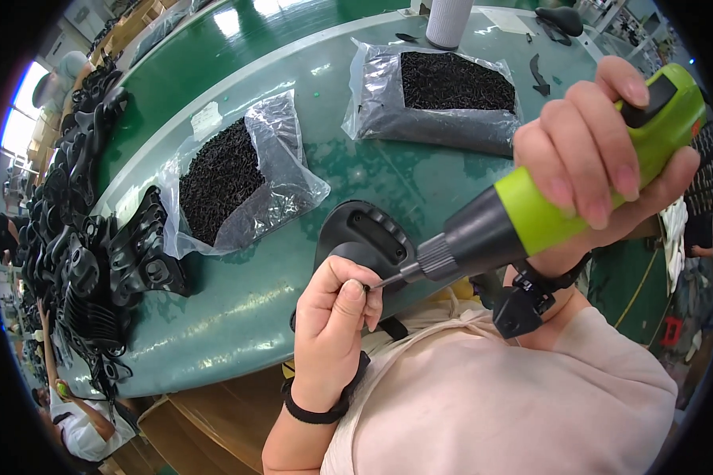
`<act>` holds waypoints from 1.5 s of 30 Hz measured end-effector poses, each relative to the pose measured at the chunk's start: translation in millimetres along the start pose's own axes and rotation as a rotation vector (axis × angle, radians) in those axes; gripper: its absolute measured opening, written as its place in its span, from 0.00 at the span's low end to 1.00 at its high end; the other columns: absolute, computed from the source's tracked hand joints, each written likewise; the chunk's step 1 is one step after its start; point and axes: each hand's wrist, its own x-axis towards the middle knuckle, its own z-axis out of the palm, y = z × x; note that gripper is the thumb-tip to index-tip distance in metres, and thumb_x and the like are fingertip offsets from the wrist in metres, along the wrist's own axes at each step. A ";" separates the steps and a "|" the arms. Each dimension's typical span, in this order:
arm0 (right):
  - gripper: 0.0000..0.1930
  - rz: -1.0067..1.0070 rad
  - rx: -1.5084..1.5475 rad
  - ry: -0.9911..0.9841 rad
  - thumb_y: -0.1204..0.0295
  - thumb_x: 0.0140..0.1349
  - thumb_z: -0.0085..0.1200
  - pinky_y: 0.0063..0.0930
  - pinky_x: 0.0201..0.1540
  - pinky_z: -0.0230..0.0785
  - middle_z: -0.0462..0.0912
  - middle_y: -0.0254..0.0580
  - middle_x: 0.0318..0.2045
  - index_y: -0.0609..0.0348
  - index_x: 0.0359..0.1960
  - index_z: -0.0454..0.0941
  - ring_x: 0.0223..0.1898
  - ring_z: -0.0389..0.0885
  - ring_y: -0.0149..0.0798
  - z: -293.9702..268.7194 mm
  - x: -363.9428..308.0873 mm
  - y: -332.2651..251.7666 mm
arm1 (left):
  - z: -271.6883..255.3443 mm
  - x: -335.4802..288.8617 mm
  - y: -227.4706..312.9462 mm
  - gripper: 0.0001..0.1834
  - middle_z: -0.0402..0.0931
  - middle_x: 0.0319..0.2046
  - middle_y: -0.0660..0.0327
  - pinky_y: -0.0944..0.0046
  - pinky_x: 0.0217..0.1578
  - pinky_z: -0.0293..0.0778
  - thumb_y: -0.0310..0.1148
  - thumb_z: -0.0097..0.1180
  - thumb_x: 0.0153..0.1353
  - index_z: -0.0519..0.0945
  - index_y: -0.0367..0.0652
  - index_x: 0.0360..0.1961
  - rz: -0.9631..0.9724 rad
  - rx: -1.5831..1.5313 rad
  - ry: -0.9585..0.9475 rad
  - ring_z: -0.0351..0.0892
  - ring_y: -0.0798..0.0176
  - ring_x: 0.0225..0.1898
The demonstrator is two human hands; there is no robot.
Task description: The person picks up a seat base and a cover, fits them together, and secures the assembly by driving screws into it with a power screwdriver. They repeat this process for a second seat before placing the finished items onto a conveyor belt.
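Here, your right grip (590, 150) clasps a green screwdriver (482, 237); your left grip (333, 313) pinches a small dark piece (367, 288) at its tip (384, 281).

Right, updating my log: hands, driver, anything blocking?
Right hand gripping green power driver. Left hand pinching tiny dark piece at bit. Black part beyond; no blockage seen.

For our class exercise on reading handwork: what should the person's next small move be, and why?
Probably guide the green driver and the small dark piece at its bit toward the black molded part. The right hand grips the driver, the left hand seems to pinch that piece, and the part, with a recess showing, lies close by.
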 end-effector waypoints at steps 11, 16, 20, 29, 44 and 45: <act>0.22 -0.048 -0.239 -0.145 0.56 0.64 0.58 0.27 0.27 0.74 0.81 0.34 0.25 0.55 0.48 0.64 0.23 0.82 0.32 14.0 -10.4 12.6 | 3.2 1.7 -6.2 0.07 0.70 0.27 0.65 0.75 0.28 0.62 0.30 0.45 0.72 0.73 0.38 0.38 0.082 0.108 0.116 0.65 0.74 0.27; 0.20 -0.153 -0.241 0.077 0.57 0.65 0.57 0.29 0.29 0.72 0.79 0.33 0.25 0.55 0.47 0.65 0.23 0.79 0.31 22.3 -24.8 24.4 | 6.1 5.6 -10.5 0.07 0.71 0.28 0.65 0.75 0.28 0.63 0.27 0.45 0.72 0.73 0.37 0.37 0.211 0.324 0.204 0.66 0.75 0.27; 0.22 -0.177 0.045 0.318 0.54 0.66 0.53 0.34 0.37 0.66 0.73 0.33 0.28 0.57 0.50 0.65 0.27 0.73 0.32 -2.4 -35.2 26.7 | 5.8 6.7 -9.0 0.05 0.75 0.32 0.59 0.69 0.34 0.68 0.23 0.51 0.65 0.75 0.36 0.42 0.410 0.727 0.188 0.71 0.66 0.32; 0.28 0.098 -0.329 0.130 0.46 0.64 0.53 0.32 0.34 0.68 0.73 0.33 0.27 0.56 0.49 0.61 0.25 0.75 0.33 -11.1 -32.7 7.0 | 2.6 13.1 -5.4 0.31 0.72 0.59 0.51 0.49 0.66 0.57 0.36 0.65 0.54 0.72 0.36 0.59 0.288 1.694 0.074 0.63 0.49 0.66; 0.29 0.372 -0.287 -0.076 0.49 0.59 0.63 0.33 0.30 0.72 0.79 0.39 0.29 0.56 0.47 0.63 0.26 0.80 0.38 -13.5 -19.3 21.5 | -6.1 24.5 -6.7 0.32 0.72 0.59 0.54 0.47 0.66 0.58 0.37 0.70 0.46 0.76 0.41 0.55 0.253 1.682 -0.090 0.63 0.47 0.67; 0.29 0.380 -0.295 -0.103 0.49 0.59 0.63 0.34 0.30 0.72 0.79 0.39 0.29 0.57 0.47 0.63 0.27 0.80 0.39 -13.7 -17.5 23.2 | -6.4 24.4 -6.2 0.32 0.72 0.59 0.54 0.47 0.66 0.58 0.37 0.70 0.46 0.76 0.41 0.55 0.252 1.676 -0.086 0.63 0.47 0.67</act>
